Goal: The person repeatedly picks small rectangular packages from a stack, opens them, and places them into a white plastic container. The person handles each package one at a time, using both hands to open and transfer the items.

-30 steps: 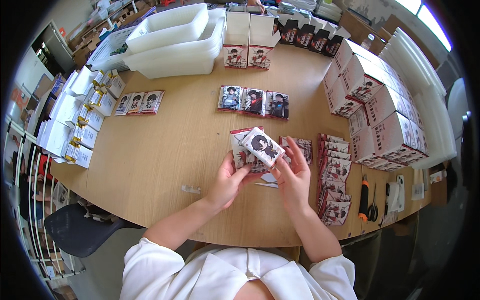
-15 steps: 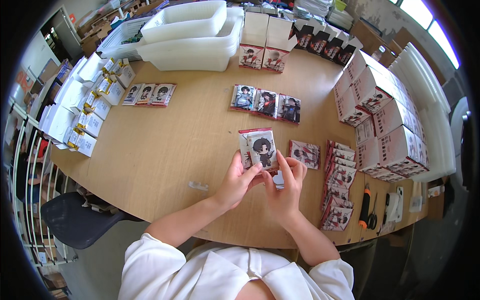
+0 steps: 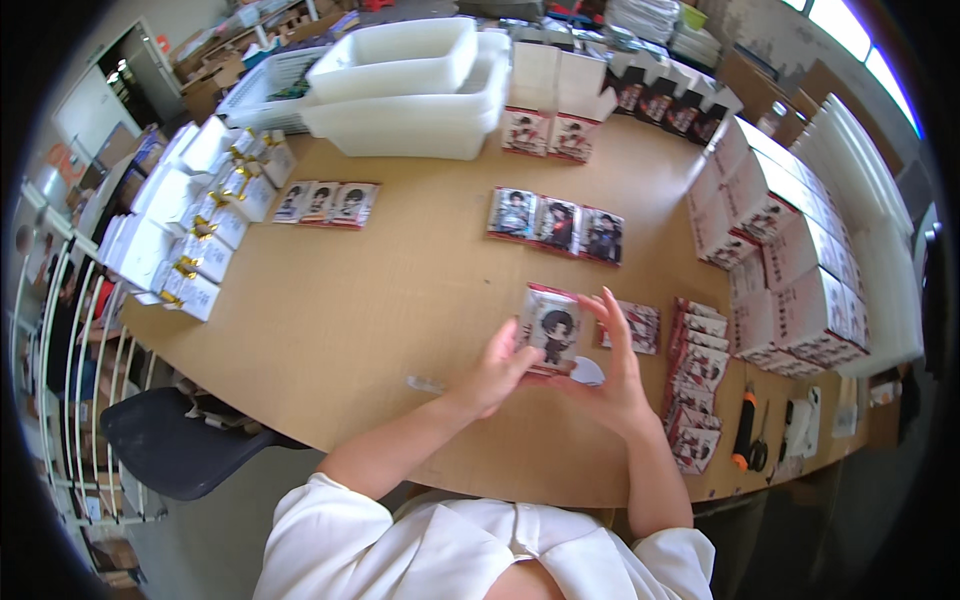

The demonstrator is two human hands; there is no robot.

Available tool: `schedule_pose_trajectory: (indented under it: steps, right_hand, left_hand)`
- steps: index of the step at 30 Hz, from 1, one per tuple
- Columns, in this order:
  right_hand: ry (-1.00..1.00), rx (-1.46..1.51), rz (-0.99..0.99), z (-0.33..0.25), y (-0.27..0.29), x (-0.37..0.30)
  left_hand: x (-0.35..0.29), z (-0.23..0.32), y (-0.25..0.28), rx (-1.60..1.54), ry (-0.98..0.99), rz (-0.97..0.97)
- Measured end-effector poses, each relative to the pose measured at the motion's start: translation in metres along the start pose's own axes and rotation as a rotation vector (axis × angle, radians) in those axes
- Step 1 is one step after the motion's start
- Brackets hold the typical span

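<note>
My left hand (image 3: 493,372) pinches a red-edged card packet (image 3: 536,300) with a small cartoon-figure card (image 3: 556,335) lying over its front, thumb at the lower left. Beside their right edge is my right hand (image 3: 612,385), fingers stretched up and apart, its thumb side close to the lower edge. Whether the thumb touches them I cannot tell. A white rounded piece (image 3: 587,372) shows between the hands. Just behind my right hand a similar packet (image 3: 640,328) lies flat. Farther off lie three picture cards (image 3: 556,224) on packets, side by side.
An overlapping row of packets (image 3: 693,400) lies at right, near an orange-black cutter (image 3: 745,425) and scissors (image 3: 760,450). Stacked boxes (image 3: 800,260) stand behind. Left are white boxes (image 3: 205,250) and more cards (image 3: 322,204). White tubs (image 3: 400,125) and opened boxes (image 3: 550,130) line the back.
My right hand has let its fingers open and lifted them off the packet's side. My left hand keeps its hold. The whole view has shifted a little.
</note>
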State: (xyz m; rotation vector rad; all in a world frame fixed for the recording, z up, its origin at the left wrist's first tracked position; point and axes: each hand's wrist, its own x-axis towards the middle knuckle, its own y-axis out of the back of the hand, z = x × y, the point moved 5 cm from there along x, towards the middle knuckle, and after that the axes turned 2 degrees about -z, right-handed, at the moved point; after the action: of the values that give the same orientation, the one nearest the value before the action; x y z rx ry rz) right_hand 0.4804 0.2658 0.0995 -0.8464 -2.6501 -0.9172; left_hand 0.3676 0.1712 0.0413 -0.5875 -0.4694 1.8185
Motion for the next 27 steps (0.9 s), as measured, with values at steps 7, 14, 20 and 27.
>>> schedule_pose_trajectory:
  steps: [7,14,20,27]
  right_hand:
    - [0.005,-0.052,0.000,-0.001,-0.006,0.000]
    - [0.019,-0.117,-0.010,-0.005,-0.013,0.003]
    - [0.070,-0.178,-0.043,-0.018,-0.014,0.016]
    - [0.161,-0.231,-0.075,-0.029,-0.010,0.036]
  left_hand:
    - [0.005,-0.016,0.008,0.006,-0.018,0.014]
    - [0.007,-0.014,0.014,0.036,-0.140,0.044]
    - [0.017,-0.025,0.028,0.222,-0.216,0.082]
    - [0.002,0.020,0.008,0.052,-0.231,-0.012]
